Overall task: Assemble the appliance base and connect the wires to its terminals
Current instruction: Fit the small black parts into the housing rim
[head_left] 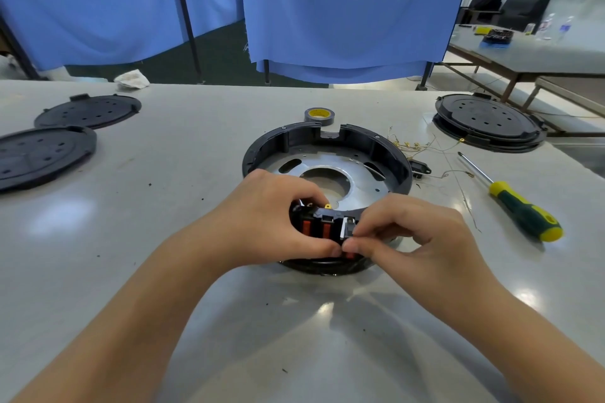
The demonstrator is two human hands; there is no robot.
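Observation:
The round black appliance base (pixel 327 141) lies in the middle of the table, with a silver metal plate (pixel 357 180) inside. At its near rim sits a black switch block with orange buttons (pixel 319 227). My left hand (pixel 275 216) grips the block from the left, fingers curled over its top. My right hand (pixel 406 226) pinches the block's right end, where a small white-grey part shows. A brass terminal (pixel 328 205) peeks out behind the block. Loose thin wires with brass lugs (pixel 412 144) lie right of the base.
A green and yellow screwdriver (pixel 520 209) lies at the right. A roll of grey tape (pixel 319 115) stands behind the base. Two black covers (pixel 88 111) (pixel 42 154) lie at the left, and stacked black covers (pixel 487 123) at the far right. A small black part (pixel 420 168) lies by the wires.

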